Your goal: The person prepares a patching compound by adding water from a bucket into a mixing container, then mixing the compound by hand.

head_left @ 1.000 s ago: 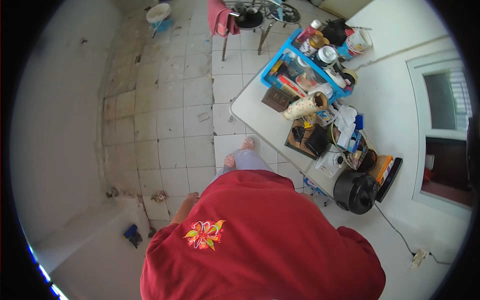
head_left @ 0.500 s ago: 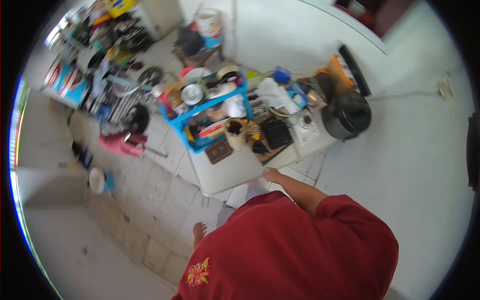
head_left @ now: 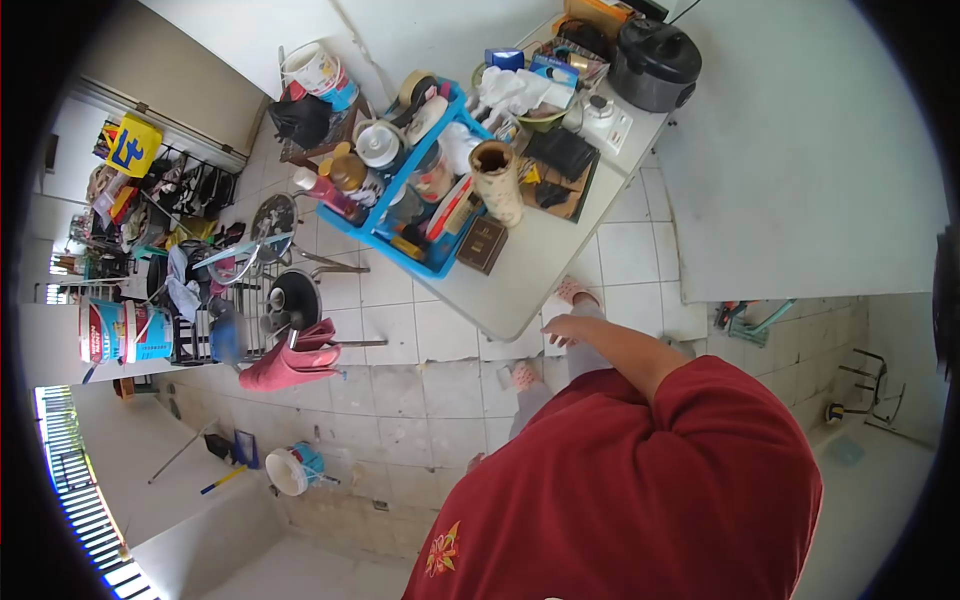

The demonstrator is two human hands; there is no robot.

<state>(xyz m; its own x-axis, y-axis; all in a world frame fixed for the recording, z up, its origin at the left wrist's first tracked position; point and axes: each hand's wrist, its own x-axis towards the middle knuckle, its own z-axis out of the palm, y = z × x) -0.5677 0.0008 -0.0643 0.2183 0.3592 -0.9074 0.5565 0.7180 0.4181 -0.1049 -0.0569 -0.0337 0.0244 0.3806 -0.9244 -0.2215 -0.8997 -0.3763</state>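
Observation:
My right hand (head_left: 570, 329) hangs beside the corner of the white table (head_left: 505, 317), above my feet, with its fingers loosely apart and nothing in them. Of my left hand (head_left: 476, 462), just a sliver shows past the red shirt; its fingers are mostly hidden. Closest to the right hand on the table are a dark brown box (head_left: 482, 245) and a cream patterned vase (head_left: 496, 185). Behind them sits a blue divided basket (head_left: 440, 268) holding jars, bottles and tape. A black wallet-like item (head_left: 562, 151) lies on a board by the vase.
A black rice cooker (head_left: 655, 66) and a white extension socket (head_left: 606, 122) stand at the table's far end. On the tiled floor to the left are a white bucket (head_left: 287, 470), a pink cloth (head_left: 292, 362) and a metal rack with paint pails (head_left: 148, 331).
My view has swung, so the table sits higher and more of the floor shows. The right hand is now off the table edge with looser fingers; the left hand is mostly hidden.

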